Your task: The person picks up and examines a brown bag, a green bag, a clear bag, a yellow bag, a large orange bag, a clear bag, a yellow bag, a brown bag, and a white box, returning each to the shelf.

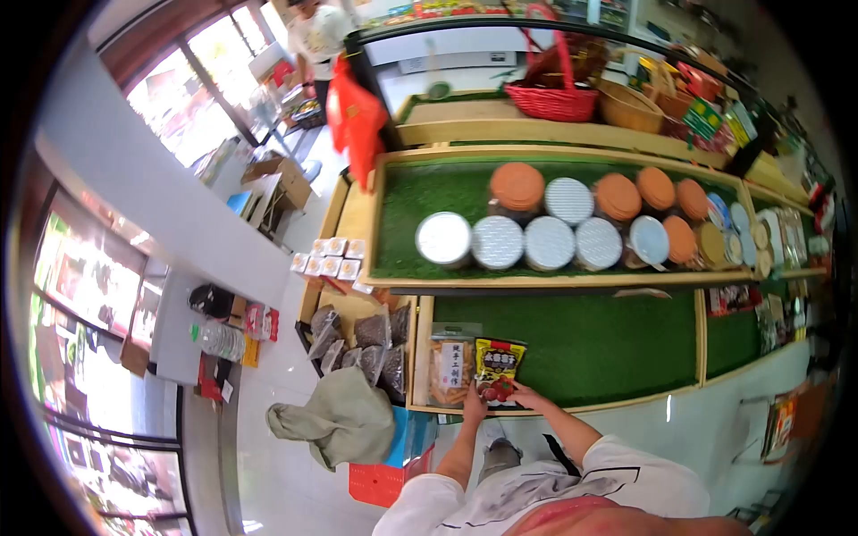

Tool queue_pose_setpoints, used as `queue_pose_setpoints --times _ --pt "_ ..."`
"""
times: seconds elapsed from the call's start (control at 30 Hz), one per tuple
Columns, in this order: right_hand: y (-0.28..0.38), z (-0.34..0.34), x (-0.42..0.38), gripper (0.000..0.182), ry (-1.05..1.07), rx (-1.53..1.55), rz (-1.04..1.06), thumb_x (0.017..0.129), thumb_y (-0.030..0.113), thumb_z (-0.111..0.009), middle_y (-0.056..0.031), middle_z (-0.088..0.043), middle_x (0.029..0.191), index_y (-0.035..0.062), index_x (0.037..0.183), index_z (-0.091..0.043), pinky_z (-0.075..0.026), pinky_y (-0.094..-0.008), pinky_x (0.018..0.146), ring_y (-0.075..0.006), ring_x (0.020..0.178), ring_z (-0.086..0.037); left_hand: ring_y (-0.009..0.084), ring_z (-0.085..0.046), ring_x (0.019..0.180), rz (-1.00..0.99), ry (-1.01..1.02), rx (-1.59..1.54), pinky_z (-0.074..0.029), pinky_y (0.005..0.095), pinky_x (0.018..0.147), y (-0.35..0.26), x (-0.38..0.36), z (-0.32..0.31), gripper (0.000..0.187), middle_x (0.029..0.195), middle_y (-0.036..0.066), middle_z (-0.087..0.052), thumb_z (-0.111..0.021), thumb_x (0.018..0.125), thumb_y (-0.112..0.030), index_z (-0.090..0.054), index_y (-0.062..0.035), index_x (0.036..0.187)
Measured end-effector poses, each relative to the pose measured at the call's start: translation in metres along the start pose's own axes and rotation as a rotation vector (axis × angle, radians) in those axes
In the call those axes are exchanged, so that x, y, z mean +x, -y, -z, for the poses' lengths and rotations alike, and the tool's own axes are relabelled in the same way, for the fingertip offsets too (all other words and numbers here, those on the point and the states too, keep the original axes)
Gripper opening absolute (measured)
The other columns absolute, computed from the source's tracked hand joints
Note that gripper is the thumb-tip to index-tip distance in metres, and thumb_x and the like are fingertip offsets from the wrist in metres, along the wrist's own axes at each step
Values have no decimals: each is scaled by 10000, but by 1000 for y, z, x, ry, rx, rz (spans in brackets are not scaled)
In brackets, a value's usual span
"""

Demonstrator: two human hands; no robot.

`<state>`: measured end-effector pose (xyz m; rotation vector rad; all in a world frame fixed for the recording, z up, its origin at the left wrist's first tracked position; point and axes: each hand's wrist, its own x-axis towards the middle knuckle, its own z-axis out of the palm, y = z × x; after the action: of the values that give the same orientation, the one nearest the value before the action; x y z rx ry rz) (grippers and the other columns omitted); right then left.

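Down at the green-lined tray [599, 344], over in the left corner of the near edge, and two hands busy on a single package: the yellow-and-black bag [499, 357], red fruit printed low on its front. Left hand [474, 407] in at the bottom left edge, right hand [529, 397] in at the bottom right corner, fingers of both closed on the wrapper from either side. How far round the back? Cannot tell, hidden from this angle. Now the lie of that bag: long axis running away from the body, top toward the far side, lower end toward the wrists. Straight ahead of the fingers, then, with most of its length reaching out beyond them. Just to the left, a clear bag [451, 371] with a white label, set almost parallel. Left hand nearer to that neighbour, right at the seam between the two; right hand on the other flank, with green lining stretching off to the right. Further left, past the wooden divider [422, 357], dark-filled bags [369, 330] in a heap; higher up, on the upper shelf [411, 192], rows of jars [597, 243] under round lids.
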<state>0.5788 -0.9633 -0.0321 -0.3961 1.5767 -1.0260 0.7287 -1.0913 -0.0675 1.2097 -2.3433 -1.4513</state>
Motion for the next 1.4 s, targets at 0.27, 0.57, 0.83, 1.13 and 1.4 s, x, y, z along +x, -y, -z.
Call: queue_pose_setpoints --times 0.27,0.57,0.83,1.13,1.4 --pt "-105 60 -125 598 -257 -146 3 792 392 -615 -183 -592 1217 73 1292 -536 -448 -379 934 -316 1101 -573 368 -514 1135 -489 132 523 -422 477 927 17 -25 -14 675 1254 226 -511 -748 707 -210 -424 7 1258" --pt "-414 123 -409 487 -908 962 -346 849 384 -551 -61 -642 1013 146 1271 -509 -518 -402 656 -207 786 -622 471 -409 1186 -96 272 749 -390 524 979 -123 -90 -162 556 1222 286 -487 -546 831 -325 -465 60 1224" --pt "-479 79 -617 426 -1682 1535 -120 885 391 -497 -92 -617 1018 119 1211 -462 -490 -382 669 -217 764 -597 344 -556 1105 -736 927 307 -433 385 954 -274 -180 -499 459 1222 211 -569 -569 835 -163 -513 -5 1263" --pt "-481 122 -505 330 -1318 898 -114 860 311 -558 -127 -666 941 65 1072 -622 -509 -336 704 -202 794 -623 153 -601 830 -519 1713 611 -467 287 691 -374 -278 -630 393 1028 60 -648 -488 924 -240 -528 -92 1286" --pt "-505 214 -586 423 -1415 1387 -516 816 340 -585 -124 -676 939 68 1139 -585 -547 -388 601 -234 705 -662 153 -599 631 404 1221 395 -490 267 520 -380 -204 -624 269 934 99 -652 -536 895 -278 -554 -33 1006"
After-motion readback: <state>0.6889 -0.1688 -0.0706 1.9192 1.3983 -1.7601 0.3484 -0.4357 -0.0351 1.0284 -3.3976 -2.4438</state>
